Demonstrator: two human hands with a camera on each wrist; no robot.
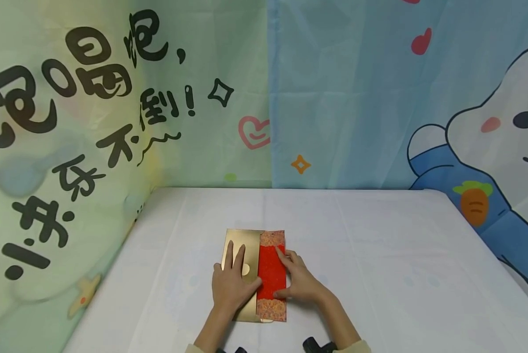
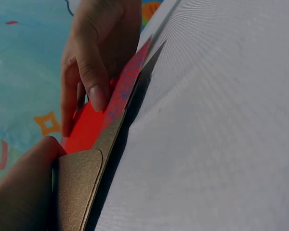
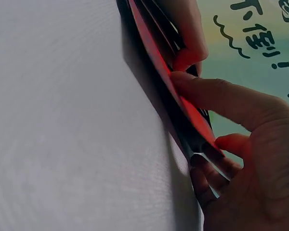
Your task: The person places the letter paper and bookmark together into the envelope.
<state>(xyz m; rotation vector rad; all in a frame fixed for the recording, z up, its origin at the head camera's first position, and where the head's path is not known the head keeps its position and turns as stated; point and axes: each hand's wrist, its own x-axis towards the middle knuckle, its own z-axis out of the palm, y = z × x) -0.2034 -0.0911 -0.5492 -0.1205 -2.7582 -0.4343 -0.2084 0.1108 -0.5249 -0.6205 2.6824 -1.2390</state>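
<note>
- Printed cloth backdrop [image 1: 334,98]: thin, softly creased fabric, cartoons and lettering on it; nothing for me to handle.
- White tabletop [image 1: 356,235]: smooth cover, faint creases; my work lies on it near the close edge.
- Gold folder [image 1: 251,259]: flat, tall rectangle, metallic sheen, card by the look, set between my hands. Probably light and fairly stiff, maybe a bit slick; I'd judge creasing the main risk. Best taken by the long sides, flat pads, no hard squeeze. Left wrist view shows more than one layer and a rounded corner.
- Red strip [image 1: 271,272]: lies along the folder's right side, bright, looks smooth. Thin and springy I'd guess, lifts off the tabletop at its outer edge; hold that edge, not the middle.
- Left grip [image 1: 231,289]: fingers spread and laid on the gold face, pressing, thumb reaching to the red strip's border. Nothing pinched.
- Right grip [image 1: 303,284]: thumb over the red face, fingers curled round the outer edge, pinching the red strip. How firmly, can't tell.
- Patterned bands, far [image 1: 272,239] and near [image 1: 271,310]: mottled orange-brown in the head view, one at each end of the red; raised or just printed, can't tell.
- Gold disc [image 1: 245,269]: small, round, shinier than the face, beside my left fingers; seal or print, unclear.
</note>
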